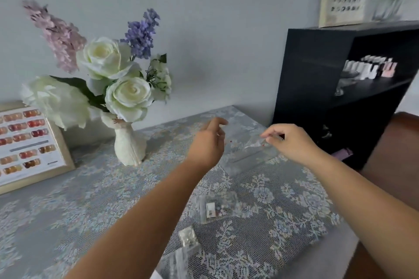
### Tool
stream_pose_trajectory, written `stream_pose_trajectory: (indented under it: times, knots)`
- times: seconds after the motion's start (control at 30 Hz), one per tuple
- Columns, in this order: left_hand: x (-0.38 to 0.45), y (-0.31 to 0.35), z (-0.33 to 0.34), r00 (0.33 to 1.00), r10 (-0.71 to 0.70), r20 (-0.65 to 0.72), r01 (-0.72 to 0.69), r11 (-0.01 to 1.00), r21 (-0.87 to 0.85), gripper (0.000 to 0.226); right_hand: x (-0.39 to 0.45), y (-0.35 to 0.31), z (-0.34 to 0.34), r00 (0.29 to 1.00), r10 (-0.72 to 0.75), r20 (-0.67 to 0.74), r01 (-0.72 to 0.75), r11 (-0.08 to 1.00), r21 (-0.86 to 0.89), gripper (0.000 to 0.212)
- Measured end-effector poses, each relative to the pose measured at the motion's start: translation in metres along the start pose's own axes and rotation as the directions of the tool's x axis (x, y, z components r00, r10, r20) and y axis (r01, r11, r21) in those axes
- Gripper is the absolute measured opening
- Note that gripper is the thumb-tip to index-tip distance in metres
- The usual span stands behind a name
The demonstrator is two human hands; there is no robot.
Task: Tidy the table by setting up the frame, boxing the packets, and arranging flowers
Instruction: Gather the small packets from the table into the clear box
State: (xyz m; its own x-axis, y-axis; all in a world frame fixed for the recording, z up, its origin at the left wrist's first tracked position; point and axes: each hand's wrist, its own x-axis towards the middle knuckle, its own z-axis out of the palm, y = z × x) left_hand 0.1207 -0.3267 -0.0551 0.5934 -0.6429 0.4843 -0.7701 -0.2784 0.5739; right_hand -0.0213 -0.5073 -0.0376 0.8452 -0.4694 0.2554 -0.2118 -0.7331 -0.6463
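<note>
Right hand [286, 140] pinches packet [256, 144] (clear, crinkly) — aloft.

Open stretch of lace-covered surface [90, 199]: lies in front of the white vase [129, 146], wide and bare toward the near left edge.
Vase with flowers [108, 68]: blooms spread high and wide above it, blocking passage overhead.
Frame [29, 145]: leans left of the vase, closing that side.
Black shelf unit [317, 88]: stands well right of the vase, walling the surface's right end.
Clear packets [215, 209]: lie right of the vase, nearer the front edge.
</note>
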Motion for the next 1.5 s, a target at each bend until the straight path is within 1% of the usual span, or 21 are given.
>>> stream_pose_trajectory:
  times: [0.1,0.2,0.3,0.4,0.5,0.6,0.67,0.73,0.8,0.83,0.87,0.9,0.93,1.0,1.03,1.13,1.2,1.27,1.33,1.4,1.5]
  knots:
    - [0.007,0.001,0.018,0.999,-0.024,0.048,0.023,1.000,0.021,0.035,0.016,0.009,0.002,1.000,0.002,0.002,-0.002,1.000,-0.020,0.020]
    - [0.005,-0.006,0.032,0.991,-0.079,0.107,0.071,0.995,0.073,0.034,0.034,0.020,0.011,0.999,-0.001,0.048,0.005,0.997,-0.081,0.021]
    - [0.002,-0.013,0.045,0.982,-0.118,0.145,0.090,0.978,0.186,0.033,0.052,0.031,0.023,0.995,0.027,0.091,-0.005,0.973,-0.230,0.022]
    - [-0.001,-0.017,0.049,0.983,-0.130,0.126,0.094,0.961,0.260,0.031,0.060,0.040,0.034,0.989,0.050,0.142,0.009,0.923,-0.385,0.024]
    - [-0.004,-0.020,0.047,0.987,-0.131,0.088,0.112,0.974,0.195,0.028,0.064,0.046,0.044,0.979,0.113,0.167,-0.023,0.885,-0.464,0.026]
    - [-0.015,-0.022,0.035,0.991,-0.121,0.056,0.113,0.985,0.132,0.029,0.062,0.044,0.050,0.978,0.144,0.148,-0.046,0.851,-0.524,0.031]
    - [-0.027,-0.023,0.019,0.993,-0.109,0.050,0.104,0.991,0.088,0.029,0.057,0.040,0.051,0.994,0.081,0.078,-0.027,0.846,-0.532,0.032]
    - [-0.044,-0.024,-0.002,0.992,-0.091,0.088,0.085,0.994,0.073,0.027,0.045,0.031,0.054,0.998,-0.039,-0.039,0.016,0.882,-0.471,0.030]
    - [-0.065,-0.027,-0.028,0.978,-0.082,0.190,0.066,0.994,0.091,0.025,0.028,0.015,0.061,0.974,-0.198,-0.113,0.149,0.926,-0.346,0.028]
    - [-0.077,-0.029,-0.042,0.965,-0.083,0.249,0.058,0.993,0.106,0.025,0.019,0.005,0.065,0.956,-0.278,-0.097,0.243,0.930,-0.276,0.026]
    - [-0.091,-0.031,-0.055,0.948,-0.095,0.305,0.059,0.991,0.124,0.026,0.009,-0.004,0.070,0.937,-0.346,-0.042,0.330,0.921,-0.205,0.025]
    - [-0.105,-0.033,-0.068,0.929,-0.119,0.350,0.072,0.987,0.144,0.027,0.000,-0.014,0.075,0.919,-0.393,0.044,0.395,0.909,-0.135,0.024]
    - [-0.120,-0.035,-0.080,0.910,-0.153,0.385,0.096,0.982,0.164,0.028,-0.010,-0.022,0.082,0.897,-0.415,0.152,0.429,0.900,-0.076,0.024]
    - [-0.151,-0.039,-0.102,0.876,-0.226,0.427,0.146,0.966,0.212,0.033,-0.028,-0.033,0.095,0.844,-0.389,0.368,0.424,0.906,-0.014,0.023]
    - [-0.165,-0.041,-0.111,0.860,-0.261,0.438,0.163,0.955,0.249,0.037,-0.034,-0.036,0.103,0.819,-0.356,0.451,0.407,0.913,-0.019,0.024]
    - [-0.206,-0.045,-0.133,0.821,-0.373,0.431,0.238,0.911,0.336,0.050,-0.046,-0.036,0.120,0.763,-0.229,0.604,0.372,0.920,-0.121,0.032]
    - [-0.231,-0.047,-0.145,0.786,-0.483,0.385,0.351,0.862,0.366,0.060,-0.051,-0.035,0.127,0.740,-0.166,0.652,0.354,0.920,-0.167,0.034]
    - [-0.251,-0.048,-0.151,0.758,-0.564,0.327,0.426,0.808,0.406,0.069,-0.053,-0.036,0.128,0.745,-0.160,0.647,0.334,0.930,-0.155,0.031]
    - [-0.262,-0.043,-0.150,0.746,-0.593,0.303,0.448,0.783,0.431,0.074,-0.055,-0.040,0.128,0.752,-0.169,0.637,0.336,0.930,-0.149,0.027]
    - [-0.267,-0.037,-0.145,0.746,-0.596,0.297,0.453,0.781,0.429,0.081,-0.054,-0.044,0.127,0.762,-0.168,0.626,0.334,0.930,-0.156,0.027]
    - [-0.267,-0.031,-0.134,0.758,-0.587,0.284,0.437,0.781,0.447,0.084,-0.056,-0.049,0.125,0.785,-0.166,0.597,0.302,0.944,-0.135,0.044]
